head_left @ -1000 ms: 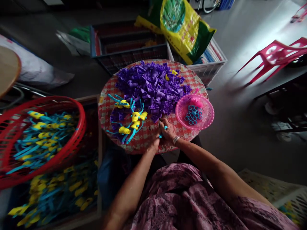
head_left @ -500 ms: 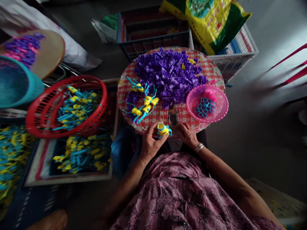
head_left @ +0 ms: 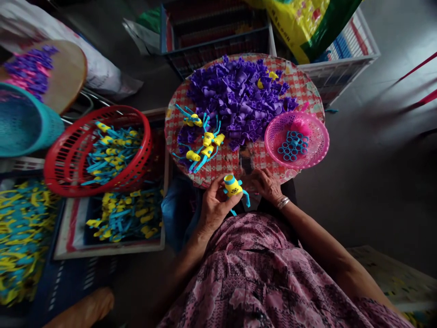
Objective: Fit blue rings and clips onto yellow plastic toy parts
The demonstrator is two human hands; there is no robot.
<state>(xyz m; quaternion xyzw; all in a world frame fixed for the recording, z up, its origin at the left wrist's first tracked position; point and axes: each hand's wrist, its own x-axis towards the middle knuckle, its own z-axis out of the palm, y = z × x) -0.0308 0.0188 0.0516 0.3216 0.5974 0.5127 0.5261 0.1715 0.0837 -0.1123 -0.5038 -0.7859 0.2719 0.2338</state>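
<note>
My left hand (head_left: 218, 200), at the table's near edge, grips a yellow plastic toy body (head_left: 233, 187) between thumb and fingers. The toy has a blue ring round its open top, a dark printed mark and blue limbs hanging below. Just to the right of it, my right hand (head_left: 268, 184) has its fingers curled together; whether a small part is in them is hidden. On the round checked table (head_left: 225, 171), several yellow toy bodies with blue limbs (head_left: 207, 139) lie beyond my left hand. A pink basket (head_left: 321, 146) holding blue rings (head_left: 292, 146) stands beyond my right hand.
Purple plastic parts (head_left: 235, 100) are heaped across the table. At left, a red basket (head_left: 54, 168) and a crate (head_left: 109, 249) hold yellow-and-blue pieces. Behind the table stand a dark crate (head_left: 215, 45) and a white crate (head_left: 341, 68) with a yellow bag (head_left: 293, 27).
The toy in my left hand has tilted, and its blue limbs now hang lower and show more. My right hand stays close beside it. The view has shifted slightly.
</note>
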